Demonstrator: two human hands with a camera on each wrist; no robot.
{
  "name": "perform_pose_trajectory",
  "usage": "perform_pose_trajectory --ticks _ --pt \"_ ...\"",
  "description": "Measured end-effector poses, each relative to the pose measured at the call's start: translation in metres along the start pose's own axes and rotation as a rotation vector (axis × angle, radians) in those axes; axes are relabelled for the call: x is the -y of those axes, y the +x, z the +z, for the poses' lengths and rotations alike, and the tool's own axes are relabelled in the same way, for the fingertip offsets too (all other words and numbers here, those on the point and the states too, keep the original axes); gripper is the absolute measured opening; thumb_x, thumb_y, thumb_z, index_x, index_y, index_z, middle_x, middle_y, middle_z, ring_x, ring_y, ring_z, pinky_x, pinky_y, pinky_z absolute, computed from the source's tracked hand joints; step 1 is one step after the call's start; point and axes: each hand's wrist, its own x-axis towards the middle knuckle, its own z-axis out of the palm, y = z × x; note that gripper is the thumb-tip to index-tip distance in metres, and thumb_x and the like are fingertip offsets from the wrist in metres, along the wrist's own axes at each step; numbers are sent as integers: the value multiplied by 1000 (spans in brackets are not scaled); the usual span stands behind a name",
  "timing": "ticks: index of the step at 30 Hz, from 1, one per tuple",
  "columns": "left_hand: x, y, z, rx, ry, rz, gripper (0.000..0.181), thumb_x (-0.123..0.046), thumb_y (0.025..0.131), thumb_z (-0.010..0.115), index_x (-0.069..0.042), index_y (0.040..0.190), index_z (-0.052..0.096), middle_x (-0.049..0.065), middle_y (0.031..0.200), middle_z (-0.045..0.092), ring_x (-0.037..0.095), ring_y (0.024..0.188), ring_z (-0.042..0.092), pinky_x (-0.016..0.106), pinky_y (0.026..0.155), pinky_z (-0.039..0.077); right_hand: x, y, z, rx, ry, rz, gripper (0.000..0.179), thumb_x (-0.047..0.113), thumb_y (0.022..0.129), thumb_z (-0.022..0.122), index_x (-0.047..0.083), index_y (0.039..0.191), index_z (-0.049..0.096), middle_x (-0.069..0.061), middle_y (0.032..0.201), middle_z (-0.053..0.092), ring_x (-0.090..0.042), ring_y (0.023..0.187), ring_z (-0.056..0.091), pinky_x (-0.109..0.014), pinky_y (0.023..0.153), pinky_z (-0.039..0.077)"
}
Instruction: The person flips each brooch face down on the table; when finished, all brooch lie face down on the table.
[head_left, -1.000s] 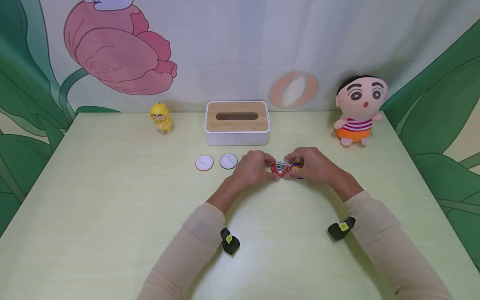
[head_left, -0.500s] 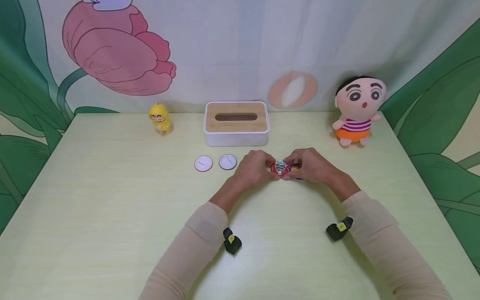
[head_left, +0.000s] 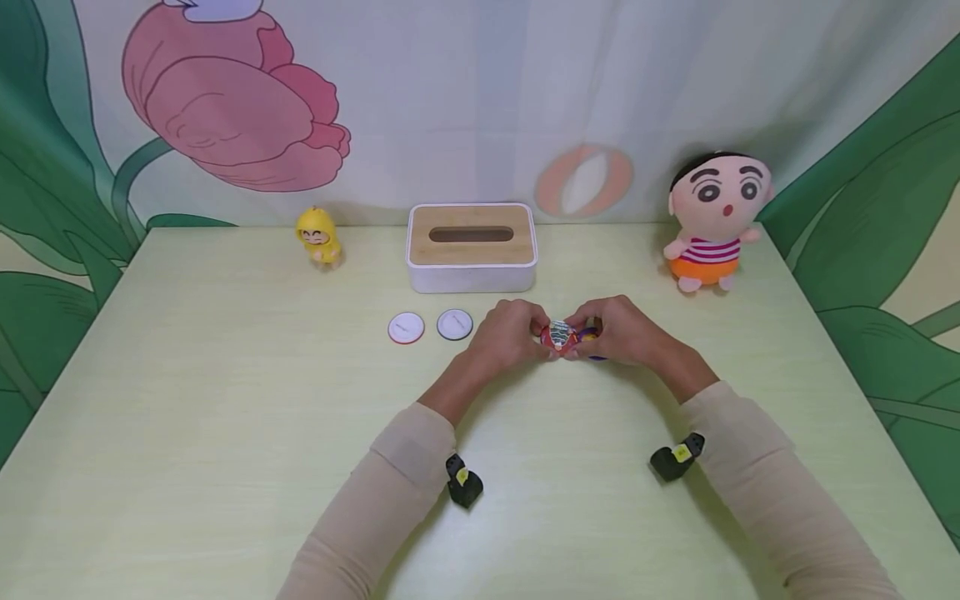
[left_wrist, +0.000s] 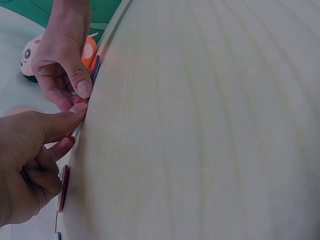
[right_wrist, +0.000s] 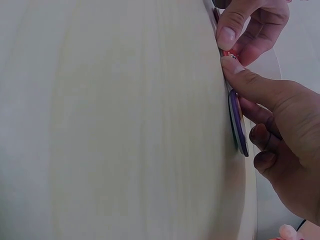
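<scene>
My left hand (head_left: 510, 333) and right hand (head_left: 618, 329) meet over the table, pinching a red round disc (head_left: 559, 335) between thumbs and fingers from either side. Its face carries a dark and pale print; the fingers cover its side edges. Under the right hand lies a purple-rimmed disc (head_left: 588, 333), partly hidden; the right wrist view shows its purple edge (right_wrist: 236, 115) beside the curled fingers. Left of the left hand lie two white discs, one dark-rimmed (head_left: 454, 325) and one red-rimmed (head_left: 406, 327). A red-edged disc (left_wrist: 63, 188) stands out below the left hand in the left wrist view.
A white box with a slotted wooden lid (head_left: 472, 250) stands behind the hands. At the back left is a small yellow figure (head_left: 318, 237), and at the back right a plush doll (head_left: 716, 221). A printed curtain (head_left: 450, 100) hangs behind the table.
Both hands keep hold of the red disc in nearly the same spot. The right hand has shifted slightly left and covers a little more of the purple-rimmed disc. The head view has drifted slightly.
</scene>
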Motion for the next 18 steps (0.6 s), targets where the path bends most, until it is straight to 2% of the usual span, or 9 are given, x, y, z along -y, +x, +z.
perform_pose_trajectory --ticks 13,18 --pt "0 -1 -3 -6 -10 20 39 -21 79 88 -5 112 74 6 99 77 18 91 66 32 86 53 1 0 -2 -7 20 -28 44 15 80 87 2 120 73 -14 109 76 -20 84 54 -23 69 44" --pt "0 0 -3 -17 -40 7 40 -19 78 89 -6 112 73 6 96 77 18 88 66 30 80 52 1 -1 -2 -13 40 -22 36 14 82 85 3 115 75 -14 105 76 -20 83 55 -23 69 46"
